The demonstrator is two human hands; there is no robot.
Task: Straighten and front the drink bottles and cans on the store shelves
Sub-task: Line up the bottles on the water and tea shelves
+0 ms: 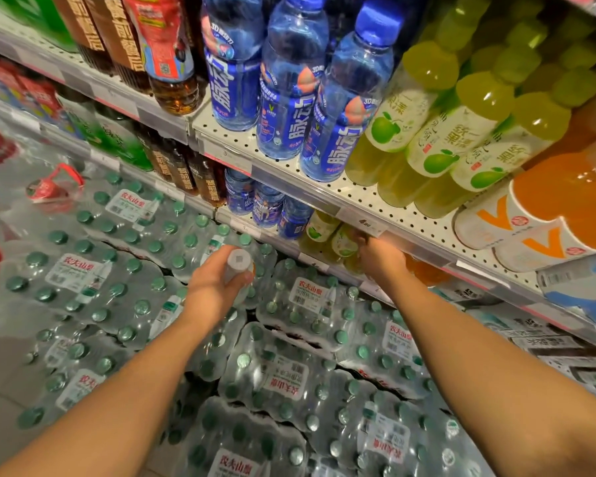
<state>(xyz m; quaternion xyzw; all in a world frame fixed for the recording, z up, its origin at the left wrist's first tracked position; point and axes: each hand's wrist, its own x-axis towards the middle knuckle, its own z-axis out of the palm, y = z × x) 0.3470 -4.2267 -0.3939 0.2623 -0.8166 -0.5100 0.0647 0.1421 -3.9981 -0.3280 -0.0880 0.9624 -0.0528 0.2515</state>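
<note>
Shelves of drinks fill the view from above, with shrink-wrapped water packs stacked on the floor below. On the upper shelf, blue bottles and green apple-drink bottles stand near the front edge, labels mostly facing out, so that row looks largely done. The right hand reaches under this shelf to the lower shelf, its grip seeming to curl round a green bottle there, though the fingertips are hidden. The left hand holds a white-capped bottle over the water packs, fingers wrapped round it, not yet shelved. The lower rows appear still in progress; how much remains beyond the view cannot be judged.
</note>
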